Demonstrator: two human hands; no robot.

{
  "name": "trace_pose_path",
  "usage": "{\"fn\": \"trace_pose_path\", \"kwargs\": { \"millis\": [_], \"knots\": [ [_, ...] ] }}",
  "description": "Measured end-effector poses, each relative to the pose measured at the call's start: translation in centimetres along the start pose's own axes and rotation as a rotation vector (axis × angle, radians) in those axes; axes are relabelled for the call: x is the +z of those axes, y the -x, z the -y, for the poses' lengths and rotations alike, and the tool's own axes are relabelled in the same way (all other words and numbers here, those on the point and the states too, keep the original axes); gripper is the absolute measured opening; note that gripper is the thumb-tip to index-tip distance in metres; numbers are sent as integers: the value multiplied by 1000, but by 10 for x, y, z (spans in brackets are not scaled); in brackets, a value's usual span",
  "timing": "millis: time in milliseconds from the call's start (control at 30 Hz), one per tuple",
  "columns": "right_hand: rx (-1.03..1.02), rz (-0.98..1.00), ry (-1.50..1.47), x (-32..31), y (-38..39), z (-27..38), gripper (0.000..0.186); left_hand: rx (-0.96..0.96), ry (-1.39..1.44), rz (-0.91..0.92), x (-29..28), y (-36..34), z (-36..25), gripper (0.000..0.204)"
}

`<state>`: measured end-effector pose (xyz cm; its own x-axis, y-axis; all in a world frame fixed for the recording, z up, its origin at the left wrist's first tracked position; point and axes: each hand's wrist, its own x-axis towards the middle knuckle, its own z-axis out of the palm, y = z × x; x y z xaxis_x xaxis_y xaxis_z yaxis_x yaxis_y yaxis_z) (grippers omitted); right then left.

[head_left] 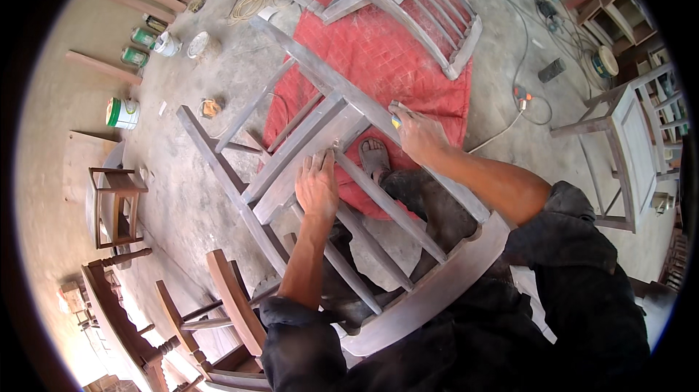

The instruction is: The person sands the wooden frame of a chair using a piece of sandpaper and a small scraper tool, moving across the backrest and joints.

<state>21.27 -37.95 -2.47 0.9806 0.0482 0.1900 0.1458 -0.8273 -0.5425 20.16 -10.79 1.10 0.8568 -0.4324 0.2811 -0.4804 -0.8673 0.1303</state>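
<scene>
A greyish wooden chair (459, 272) is tipped toward me, its curved top rail near my lap and its legs pointing away. My left hand (317, 181) lies on the flat cross board (279, 194) of its back, fingers stretched out and holding nothing. On the chair's right-hand side rail, my right hand (422, 137) is closed around a small grey pad (395, 121) with a yellow and blue patch. Its fingers partly cover the pad, so I cannot tell its exact kind. Several slim back spindles (389, 206) run between the cross board and the top rail.
A red quilted cloth (349, 49) lies under the chair, with another grey chair (415, 6) on it. Brown chairs (233, 304) crowd the lower left; a grey chair (626, 151) stands right. Buckets (122, 113) line the left wall. A cable (502, 130) crosses the floor.
</scene>
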Motion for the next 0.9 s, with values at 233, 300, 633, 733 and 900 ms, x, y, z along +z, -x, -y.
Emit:
{"fn": "trace_pose_path", "kwargs": {
  "millis": [233, 300, 633, 733, 900],
  "knots": [
    [25, 20, -17, -1, 8, 6, 42, 5, -8, 8, 0, -3, -1, 36],
    [29, 15, -20, -2, 4, 4, 41, -11, -2, 1, -1, -2, -4, 36],
    [42, 44, 7, -2, 5, 4, 42, -3, -15, 3, -4, -4, -8, 38],
    [33, 30, -1, -1, 5, 8, 42, 15, -21, -21, -3, 0, -2, 38],
    [59, 62, -3, -2, 5, 12, 42, 2, -71, -16, 0, -3, -1, 37]
  ]
}}
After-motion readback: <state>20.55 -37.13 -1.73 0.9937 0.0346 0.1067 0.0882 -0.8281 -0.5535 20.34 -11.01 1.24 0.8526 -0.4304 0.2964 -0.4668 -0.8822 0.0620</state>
